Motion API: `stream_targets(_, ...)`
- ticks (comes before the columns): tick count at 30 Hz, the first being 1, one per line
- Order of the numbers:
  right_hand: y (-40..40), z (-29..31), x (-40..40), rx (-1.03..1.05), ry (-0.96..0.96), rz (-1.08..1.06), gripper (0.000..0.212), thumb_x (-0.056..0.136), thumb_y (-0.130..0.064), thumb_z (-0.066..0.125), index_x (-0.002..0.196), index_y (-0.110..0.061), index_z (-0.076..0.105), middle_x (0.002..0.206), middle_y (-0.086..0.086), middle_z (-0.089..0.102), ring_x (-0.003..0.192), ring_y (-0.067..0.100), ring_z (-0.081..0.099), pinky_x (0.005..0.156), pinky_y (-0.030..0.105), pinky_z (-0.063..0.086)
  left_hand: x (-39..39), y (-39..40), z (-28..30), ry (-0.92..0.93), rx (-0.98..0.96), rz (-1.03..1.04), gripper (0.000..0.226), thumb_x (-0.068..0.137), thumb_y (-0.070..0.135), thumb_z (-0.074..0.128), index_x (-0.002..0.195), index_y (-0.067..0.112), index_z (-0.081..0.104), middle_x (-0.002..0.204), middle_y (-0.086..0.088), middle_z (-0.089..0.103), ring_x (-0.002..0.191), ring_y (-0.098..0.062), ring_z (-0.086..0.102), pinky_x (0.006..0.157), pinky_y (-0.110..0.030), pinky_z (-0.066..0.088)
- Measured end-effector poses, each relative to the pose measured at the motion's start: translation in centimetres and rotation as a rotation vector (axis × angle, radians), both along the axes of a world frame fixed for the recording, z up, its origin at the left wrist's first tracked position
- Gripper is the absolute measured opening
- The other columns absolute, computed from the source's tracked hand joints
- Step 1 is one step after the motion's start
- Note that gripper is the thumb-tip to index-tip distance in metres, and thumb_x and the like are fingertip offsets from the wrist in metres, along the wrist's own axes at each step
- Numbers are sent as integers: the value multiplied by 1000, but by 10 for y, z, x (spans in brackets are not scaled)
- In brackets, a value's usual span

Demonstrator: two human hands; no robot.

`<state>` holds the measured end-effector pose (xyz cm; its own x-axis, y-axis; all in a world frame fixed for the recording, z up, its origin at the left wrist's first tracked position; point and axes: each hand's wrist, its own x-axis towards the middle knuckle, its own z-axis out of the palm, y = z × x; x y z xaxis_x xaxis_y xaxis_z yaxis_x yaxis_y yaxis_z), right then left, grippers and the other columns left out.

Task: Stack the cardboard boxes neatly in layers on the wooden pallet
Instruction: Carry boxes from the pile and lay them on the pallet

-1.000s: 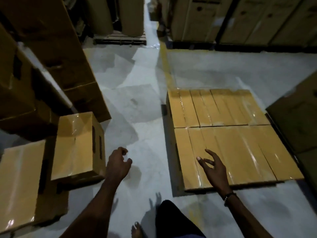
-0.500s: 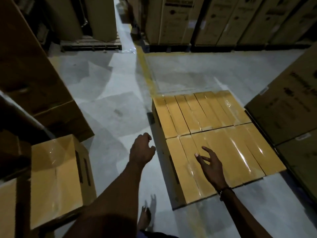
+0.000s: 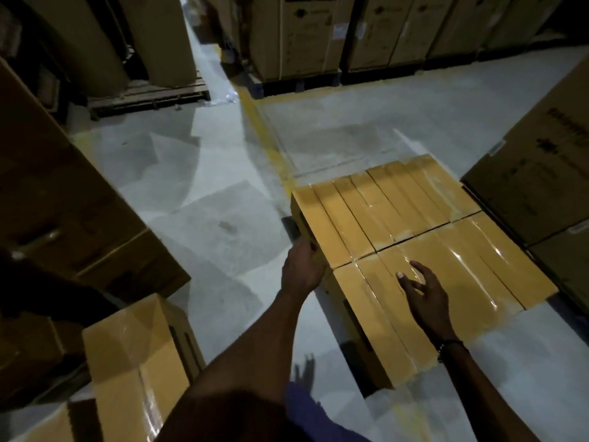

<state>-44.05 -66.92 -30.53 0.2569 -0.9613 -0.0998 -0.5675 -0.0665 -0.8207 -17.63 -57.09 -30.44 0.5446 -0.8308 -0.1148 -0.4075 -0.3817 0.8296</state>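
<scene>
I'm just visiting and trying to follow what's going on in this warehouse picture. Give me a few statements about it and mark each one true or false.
1. The left hand is at the left edge of the layer of boxes. True.
2. The right hand grips a box and lifts it. False: its fingers are spread over the box tops, and it holds nothing.
3. The boxes in the layer lie side by side in two rows. True.
4. A single box stands on the floor to the person's left, apart from the layer. True.
5. The right wrist is bare. False: it wears a dark bracelet.
6. The floor's painted line is red. False: it is yellow.
</scene>
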Motion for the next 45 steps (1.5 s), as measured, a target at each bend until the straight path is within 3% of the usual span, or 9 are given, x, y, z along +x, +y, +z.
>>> stream_targets(4,1,0,47,2,-29,-63,50,96,-37,67,142,-23,54,149,4,51,105,9,61,84,27,48,61,-3,-8,-10,38,-33,25,88,14,69,111,8,62,106,-6,63,99,-24,63,84,-41,56)
stream_targets(15,-14,-11,138,84,-41,-149,51,98,-41,65,145,-27,51,151,2,49,111,12,58,91,34,47,142,-43,-35,23,114,-140,33,88,20,73,118,11,61,116,-8,65,105,-26,63,88,-41,55)
stream_targets(20,-53,-16,161,62,-55,-189,48,99,-35,64,144,-24,52,150,4,50,110,13,57,88,29,47,176,-87,-41,26,127,-163,37,80,29,69,111,10,62,108,-8,68,97,-26,65,82,-43,57)
stream_targets(25,-108,-23,192,66,-76,-214,46,99,-35,66,142,-28,52,149,1,51,114,17,61,91,31,47,205,-151,-69,53,155,-153,39,74,32,67,108,13,65,109,-5,70,102,-22,66,87,-46,58)
stream_targets(30,-151,-18,224,68,-89,-233,46,99,-33,66,142,-24,53,149,4,51,110,13,59,81,22,45,216,-188,-41,82,180,-193,28,84,23,68,111,16,66,113,-7,68,105,-25,65,90,-46,57)
stream_targets(36,-185,-11,239,28,-83,-239,47,99,-29,67,142,-18,54,146,4,53,102,2,60,72,2,45,246,-218,-34,3,151,-218,19,88,34,66,101,21,63,103,-4,68,94,-25,67,77,-39,55)
stream_targets(39,-188,-8,241,1,-86,-272,47,98,-30,68,142,-18,55,144,1,55,101,-12,60,76,4,48,258,-234,-22,-65,88,-299,23,86,26,71,107,19,64,104,-2,68,96,-25,66,79,-36,54)
stream_targets(42,-181,-9,244,2,-109,-329,47,97,-33,68,141,-23,55,142,-2,56,106,-4,63,85,17,55,268,-255,-1,-84,31,-374,37,77,32,64,109,14,66,99,1,64,91,-21,62,78,-34,51)
stream_targets(45,-169,-8,249,4,-110,-387,47,98,-39,67,142,-28,54,144,-6,54,109,-5,62,84,12,52,279,-278,17,-98,-36,-445,33,79,24,72,109,13,66,104,-3,67,91,-23,63,79,-37,53)
